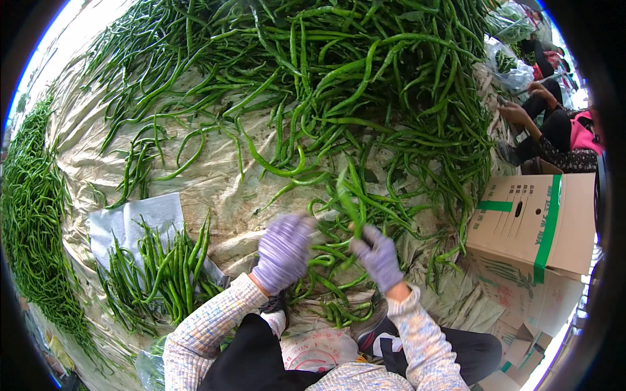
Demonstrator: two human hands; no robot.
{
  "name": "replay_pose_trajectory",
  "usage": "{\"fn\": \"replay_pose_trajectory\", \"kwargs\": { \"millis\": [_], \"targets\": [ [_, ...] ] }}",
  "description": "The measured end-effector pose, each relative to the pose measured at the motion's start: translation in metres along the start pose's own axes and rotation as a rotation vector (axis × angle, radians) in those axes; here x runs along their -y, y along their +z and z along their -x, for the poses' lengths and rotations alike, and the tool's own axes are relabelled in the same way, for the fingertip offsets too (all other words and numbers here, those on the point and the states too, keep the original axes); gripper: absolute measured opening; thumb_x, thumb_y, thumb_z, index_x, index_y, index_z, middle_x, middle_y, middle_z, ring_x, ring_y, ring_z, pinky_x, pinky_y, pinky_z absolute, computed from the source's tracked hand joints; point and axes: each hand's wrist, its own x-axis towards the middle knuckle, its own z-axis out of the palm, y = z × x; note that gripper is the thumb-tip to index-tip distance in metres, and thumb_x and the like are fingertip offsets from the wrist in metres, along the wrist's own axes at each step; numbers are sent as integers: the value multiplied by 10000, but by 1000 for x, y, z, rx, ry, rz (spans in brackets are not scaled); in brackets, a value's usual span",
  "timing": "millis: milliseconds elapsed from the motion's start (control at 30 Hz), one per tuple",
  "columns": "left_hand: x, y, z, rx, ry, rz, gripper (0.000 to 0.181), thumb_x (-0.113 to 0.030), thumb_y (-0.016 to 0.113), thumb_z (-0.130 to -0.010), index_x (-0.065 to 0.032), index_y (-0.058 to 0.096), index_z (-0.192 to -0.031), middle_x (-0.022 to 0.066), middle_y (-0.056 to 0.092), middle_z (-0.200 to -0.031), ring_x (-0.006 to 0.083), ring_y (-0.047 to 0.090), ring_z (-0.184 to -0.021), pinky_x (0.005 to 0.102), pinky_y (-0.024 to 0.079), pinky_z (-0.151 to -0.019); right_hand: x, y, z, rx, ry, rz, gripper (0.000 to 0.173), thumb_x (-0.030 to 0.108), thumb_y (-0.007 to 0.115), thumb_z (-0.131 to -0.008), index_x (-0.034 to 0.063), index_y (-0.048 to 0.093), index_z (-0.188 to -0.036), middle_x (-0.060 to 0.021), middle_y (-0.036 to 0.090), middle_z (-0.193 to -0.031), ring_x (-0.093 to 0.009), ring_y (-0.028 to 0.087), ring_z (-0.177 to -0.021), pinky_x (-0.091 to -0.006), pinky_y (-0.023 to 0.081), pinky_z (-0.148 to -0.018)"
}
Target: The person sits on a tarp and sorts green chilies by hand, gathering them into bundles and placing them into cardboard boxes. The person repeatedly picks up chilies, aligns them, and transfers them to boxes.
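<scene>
My right hand (377, 256), in a lilac knit glove, grips one or more long green chili peppers (348, 198) that point away from me and are blurred. To its left, my left hand (283, 251), in a matching glove, is also blurred; its fingers are turned from view, so I cannot tell whether it holds anything. Loose chili peppers (337, 283) lie on the cloth under and between the hands. Left of my left forearm, a bunch of straighter chili peppers (171, 273) lies lined up on a pale paper-like sheet (142, 220).
A large pile of chili peppers (342, 73) covers the far part of the beige ground cloth (215, 195). Another heap (29, 215) runs along the left. Cardboard boxes (533, 220) stand at the right, below another person's hands (518, 115). A printed white bag (318, 349) lies between my legs.
</scene>
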Motion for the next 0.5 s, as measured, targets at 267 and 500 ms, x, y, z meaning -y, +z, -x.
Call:
{"fn": "replay_pose_trajectory", "kwargs": {
  "millis": [267,500],
  "targets": [
    [3,20,23,350,-74,-92,425,-82,525,-800,-103,443,-1216,116,562,-724,191,544,-536,298,442,-470,-9,-13,11,14,262,94,350,345,560,-828,65,581,-1037,-107,628,-945,-196,598,-769,-369,480,-727],
    [38,11,25,-227,-1092,1297,92,-116,594,-800,-65,519,-812,16,499,-607,107,453,-437,268,397,-423,-64,-33,-67,-179,337,421,412,264,658,-734,-6,543,-1023,-145,622,-911,-197,597,-773,-287,456,-678]
  ]
}}
